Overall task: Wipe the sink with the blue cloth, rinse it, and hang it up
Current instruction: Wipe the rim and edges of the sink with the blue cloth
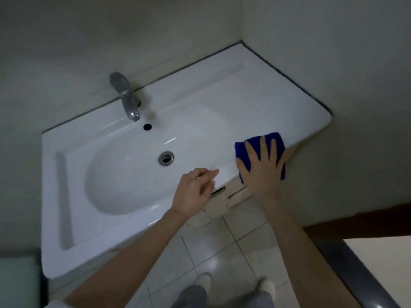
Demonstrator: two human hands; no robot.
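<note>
1. Blue microfibre cloth (254, 145), folded into a pad, lies on the front right corner of the white ceramic sink (244, 103), partly draped over its front edge.
2. Spread flat on top of it is the right hand (262, 172), fingers straight and splayed. It presses rather than grasps, which suits pushing the pad across the glaze.
3. Just beside it, the left hand (193, 192) rests on the sink's front rim with fingers loosely curled around nothing, probably steadying the body during the wipe.
4. Inside the oval basin sit the round metal drain (166, 158) and the dark overflow hole (147, 127), both well apart from the cloth.
5. Behind them the chrome faucet (126, 96) appears dry, so rinsing and hanging seemingly remain.
</note>
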